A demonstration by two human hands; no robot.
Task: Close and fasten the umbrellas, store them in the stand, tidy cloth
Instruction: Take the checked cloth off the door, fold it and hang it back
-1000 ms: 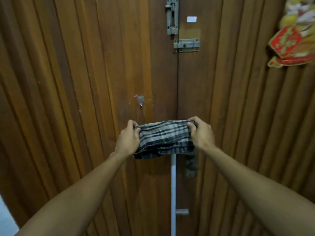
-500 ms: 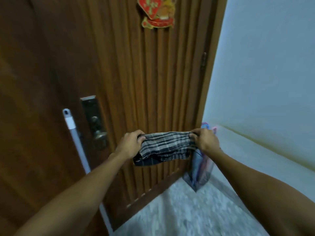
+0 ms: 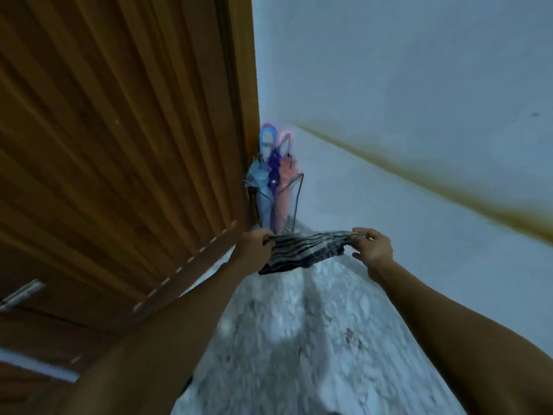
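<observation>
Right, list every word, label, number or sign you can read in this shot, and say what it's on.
None: no readable text anywhere in this blurred frame.
Checked cloth, gripped by the left hand and right hand: woven stripes only.
Umbrellas in the wire stand: no label visible.
Wooden door and wall: no lettering.

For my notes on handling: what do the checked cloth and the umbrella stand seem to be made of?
Checked cloth: likely woven cotton, matte; it sags softly between left hand and right hand. Umbrella stand: seemingly thin dark metal wire; only slim rods show, though blur leaves it open.
</observation>
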